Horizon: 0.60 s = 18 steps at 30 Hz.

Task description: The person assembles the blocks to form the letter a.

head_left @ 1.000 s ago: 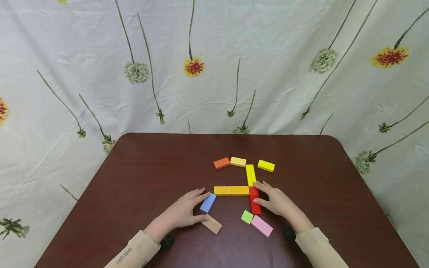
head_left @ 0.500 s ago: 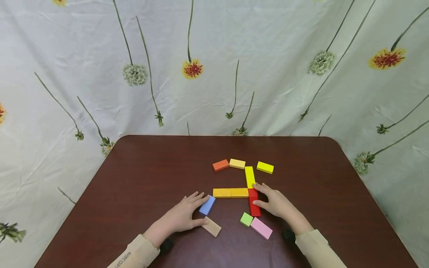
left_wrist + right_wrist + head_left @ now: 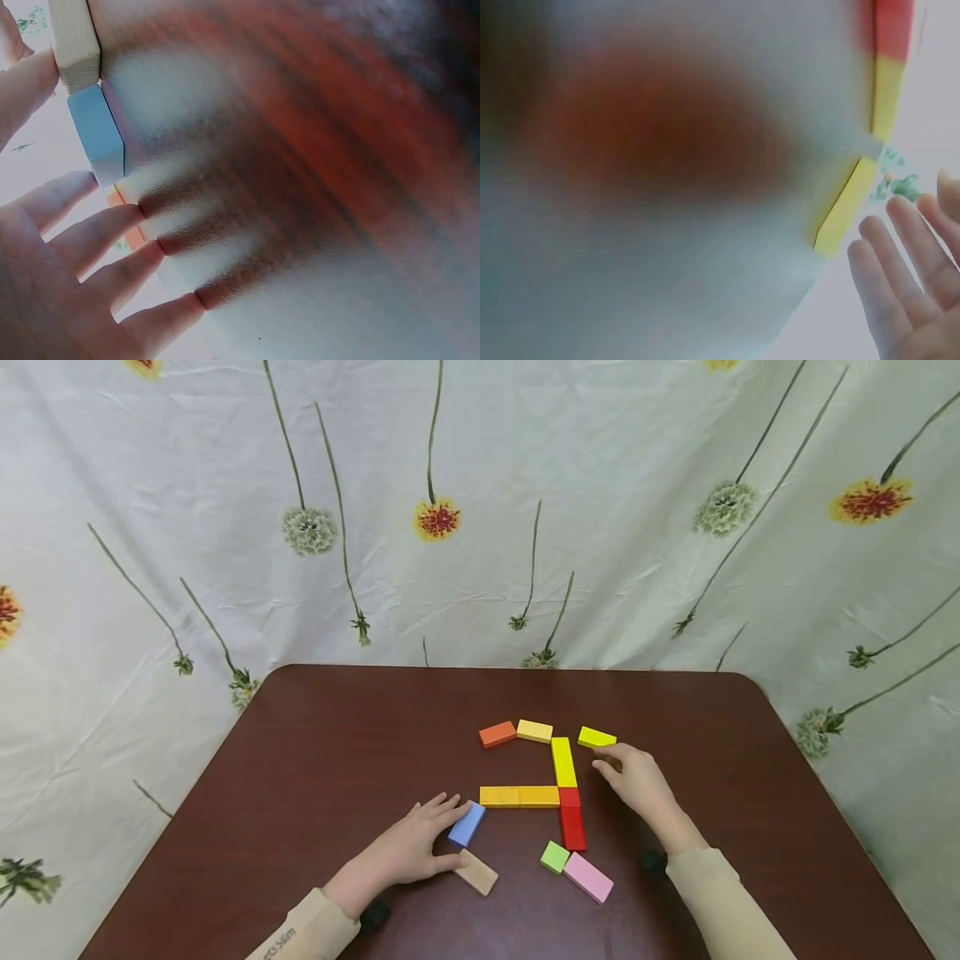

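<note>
My left hand [image 3: 408, 847] lies spread on the table, its index fingertip at the blue block [image 3: 467, 824] and its thumb at the plain wooden block [image 3: 477, 872]. In the left wrist view its fingertips [image 3: 201, 301] rest on the tabletop. My right hand [image 3: 637, 781] is beside the loose yellow block [image 3: 596, 737], index finger at its near side; whether it touches is unclear. Its fingers look fairly straight in the right wrist view, with that yellow block [image 3: 845, 206] nearby. To its left, a longer yellow block [image 3: 563, 762] adjoins the red blocks [image 3: 572, 822].
Two amber blocks [image 3: 519, 797] lie end to end, meeting the yellow-red column. An orange block [image 3: 497, 734] and a pale yellow block [image 3: 535, 731] sit farther back. Nearer are a green block [image 3: 555, 857] and a pink block [image 3: 588, 877]. Behind the dark table [image 3: 360, 727] hangs a flowered cloth [image 3: 480, 527].
My right hand has left the red and yellow column and moved away and to the right, reaching the loose yellow block. The left hand has stayed in place; the view has shifted slightly.
</note>
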Motion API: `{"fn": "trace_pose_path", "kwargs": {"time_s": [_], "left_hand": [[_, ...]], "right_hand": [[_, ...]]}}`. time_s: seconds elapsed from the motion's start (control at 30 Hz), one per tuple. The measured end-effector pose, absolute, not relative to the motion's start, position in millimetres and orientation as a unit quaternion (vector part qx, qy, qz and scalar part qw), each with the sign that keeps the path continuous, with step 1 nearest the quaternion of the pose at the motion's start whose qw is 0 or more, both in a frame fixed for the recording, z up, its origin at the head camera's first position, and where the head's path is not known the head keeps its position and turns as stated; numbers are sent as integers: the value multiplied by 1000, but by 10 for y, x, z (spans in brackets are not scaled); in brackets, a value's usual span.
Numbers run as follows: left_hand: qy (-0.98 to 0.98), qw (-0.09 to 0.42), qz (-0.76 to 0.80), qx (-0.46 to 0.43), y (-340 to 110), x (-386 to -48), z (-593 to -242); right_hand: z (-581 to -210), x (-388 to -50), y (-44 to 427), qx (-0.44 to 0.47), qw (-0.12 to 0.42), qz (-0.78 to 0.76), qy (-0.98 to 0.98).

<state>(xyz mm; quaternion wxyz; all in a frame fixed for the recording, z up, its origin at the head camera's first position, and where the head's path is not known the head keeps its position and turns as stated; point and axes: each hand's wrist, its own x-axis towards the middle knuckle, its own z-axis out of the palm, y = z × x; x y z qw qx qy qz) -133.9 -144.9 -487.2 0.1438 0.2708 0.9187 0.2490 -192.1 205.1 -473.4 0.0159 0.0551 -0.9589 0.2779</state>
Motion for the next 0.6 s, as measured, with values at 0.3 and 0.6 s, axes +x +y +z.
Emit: {"fn": "trace_pose_path", "kwargs": {"time_s": [0.3, 0.6], "left_hand": [[920, 144, 249, 265, -1453, -1329, -4872], [920, 140, 253, 266, -1462, -1341, -4908]], "right_hand": [[-4737, -2167, 2184, 55, 70, 216, -972], [-4831, -2265, 2175, 27, 24, 204, -978]]}}
